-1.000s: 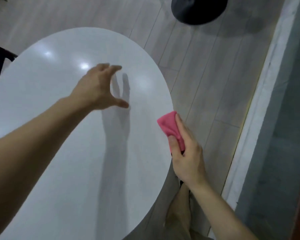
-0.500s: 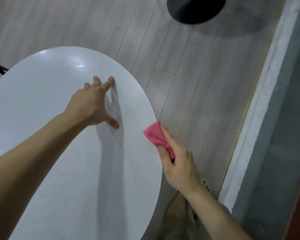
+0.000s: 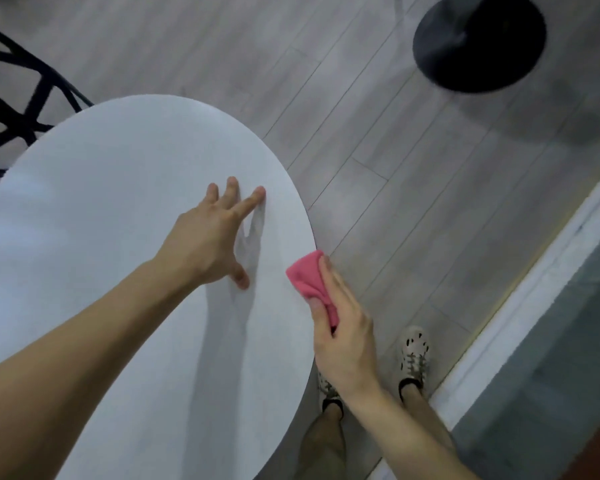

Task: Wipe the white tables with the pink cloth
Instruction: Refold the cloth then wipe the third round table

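Observation:
A round white table (image 3: 125, 209) fills the left and middle of the view. My left hand (image 3: 210, 237) rests on its top near the right rim, fingers spread and straight, fingertips and thumb touching the surface. My right hand (image 3: 343, 334) grips a bunched pink cloth (image 3: 309, 278) at the table's right edge. The cloth's front corner lies on the tabletop; its lower part is hidden inside my fingers.
A black chair frame (image 3: 18, 109) stands behind the table at the far left. A round black table base (image 3: 478, 39) sits on the grey plank floor at the top right. A white ledge (image 3: 534, 292) runs along the right. My feet (image 3: 413, 358) stand beside the table.
My left hand came down from above the table and now rests on it with fingers spread. The view has shifted, showing the feet. The right hand keeps hold of the cloth at the edge.

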